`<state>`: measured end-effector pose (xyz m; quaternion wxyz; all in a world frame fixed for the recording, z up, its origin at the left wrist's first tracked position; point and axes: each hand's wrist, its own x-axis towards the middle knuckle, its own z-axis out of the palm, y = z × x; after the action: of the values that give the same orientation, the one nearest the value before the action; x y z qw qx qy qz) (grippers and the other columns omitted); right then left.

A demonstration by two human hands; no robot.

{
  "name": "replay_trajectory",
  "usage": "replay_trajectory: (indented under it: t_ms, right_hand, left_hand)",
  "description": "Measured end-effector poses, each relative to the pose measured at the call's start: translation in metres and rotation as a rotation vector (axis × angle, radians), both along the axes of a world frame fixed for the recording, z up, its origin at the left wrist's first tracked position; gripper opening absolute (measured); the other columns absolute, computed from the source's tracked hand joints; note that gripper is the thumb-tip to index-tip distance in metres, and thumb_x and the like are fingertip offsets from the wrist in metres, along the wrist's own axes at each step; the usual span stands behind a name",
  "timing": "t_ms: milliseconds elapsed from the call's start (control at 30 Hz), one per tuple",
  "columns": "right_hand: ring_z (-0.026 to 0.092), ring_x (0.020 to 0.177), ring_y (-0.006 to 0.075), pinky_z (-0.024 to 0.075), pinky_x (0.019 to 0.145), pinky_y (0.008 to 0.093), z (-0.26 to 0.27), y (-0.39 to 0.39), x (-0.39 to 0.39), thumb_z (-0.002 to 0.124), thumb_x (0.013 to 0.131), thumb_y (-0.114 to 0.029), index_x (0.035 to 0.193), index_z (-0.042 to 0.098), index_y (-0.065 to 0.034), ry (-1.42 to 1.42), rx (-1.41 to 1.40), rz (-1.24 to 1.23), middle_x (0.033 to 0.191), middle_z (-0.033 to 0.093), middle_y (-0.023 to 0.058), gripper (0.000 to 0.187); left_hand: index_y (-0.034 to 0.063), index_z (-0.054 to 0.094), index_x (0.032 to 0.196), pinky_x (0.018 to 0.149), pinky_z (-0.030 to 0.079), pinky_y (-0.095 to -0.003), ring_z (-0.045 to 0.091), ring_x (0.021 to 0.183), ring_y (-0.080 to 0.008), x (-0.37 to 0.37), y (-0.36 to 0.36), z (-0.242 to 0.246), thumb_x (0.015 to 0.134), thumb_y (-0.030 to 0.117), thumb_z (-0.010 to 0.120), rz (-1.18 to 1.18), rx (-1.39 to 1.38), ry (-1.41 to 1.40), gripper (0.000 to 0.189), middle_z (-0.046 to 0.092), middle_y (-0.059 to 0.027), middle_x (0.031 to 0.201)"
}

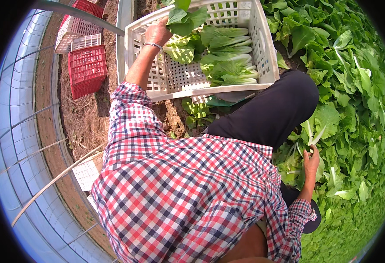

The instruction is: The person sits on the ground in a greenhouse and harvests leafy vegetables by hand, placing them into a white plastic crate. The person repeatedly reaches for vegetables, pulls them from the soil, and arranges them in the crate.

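My left hand (pixel 158 31), with a band at its wrist, is over the left side of a white plastic crate (pixel 212 88). It holds dark green leaves (pixel 187 21) that partly hide its fingers. Inside the crate, leafy greens with white stems (pixel 228 56) lie in a row along the right side, stems pointing right. Looser leaves (pixel 181 51) lie below my left hand. Low at the right, beside my dark-trousered leg, my right hand (pixel 311 161) pinches the white base of a leafy green (pixel 325 123), its leaves spread upward in the view.
A dense bed of leafy greens (pixel 360 98) fills the right side. Red (pixel 87 70) and white plastic crates (pixel 87 172) stand on soil at the left. Beyond them are a pale film wall with bars (pixel 15 115) and a thin pole (pixel 52 182). A curved bar (pixel 80 14) reaches towards the near crate.
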<state>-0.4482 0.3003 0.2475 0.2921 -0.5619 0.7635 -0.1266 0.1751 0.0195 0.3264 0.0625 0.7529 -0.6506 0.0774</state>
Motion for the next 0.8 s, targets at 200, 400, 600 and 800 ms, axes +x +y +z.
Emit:
replay_trajectory:
  t_ms: [200,400,600,800]
  right_hand:
    - [0.054,0.064,0.0154,0.0454,0.063,0.0288,-0.021,0.036,0.027,0.063,0.077,-0.013,0.112,0.051,0.0032,-0.059,0.147,-0.039,0.093,0.062,0.0136,0.04]
    - [0.06,0.066,0.0183,0.0472,0.062,0.03,-0.022,0.074,0.024,0.065,0.076,-0.013,0.108,0.053,0.0015,-0.053,0.211,-0.013,0.094,0.062,0.0157,0.037]
    - [0.062,0.074,0.023,0.0477,0.065,0.0318,-0.028,0.089,0.03,0.066,0.076,-0.015,0.103,0.054,-0.0008,-0.072,0.266,-0.054,0.086,0.063,0.0146,0.033]
    - [0.06,0.07,0.0264,0.0468,0.064,0.0332,-0.043,0.1,0.034,0.067,0.075,-0.015,0.102,0.055,-0.0004,-0.145,0.117,-0.02,0.082,0.062,0.0132,0.033]
  left_hand:
    - [0.0181,0.062,0.093,0.074,0.048,-0.0382,0.061,0.088,-0.0268,0.077,-0.008,-0.076,0.073,0.022,0.057,0.093,0.295,-0.228,0.021,0.064,-0.01,0.09]
    - [0.0212,0.055,0.112,0.083,0.043,-0.0369,0.051,0.109,-0.0205,0.082,-0.006,-0.127,0.085,0.023,0.042,0.108,0.338,-0.434,0.03,0.049,-0.0047,0.122]
    - [0.0119,0.048,0.111,0.078,0.046,-0.0391,0.053,0.101,-0.0279,0.067,-0.003,-0.176,0.084,0.015,0.044,0.081,0.305,-0.239,0.028,0.048,-0.0119,0.115]
    - [0.0089,0.007,0.14,0.094,0.04,-0.0378,0.04,0.118,-0.0336,0.052,0.027,-0.17,0.069,0.014,0.064,0.008,0.492,-0.143,0.091,0.015,-0.0181,0.143]
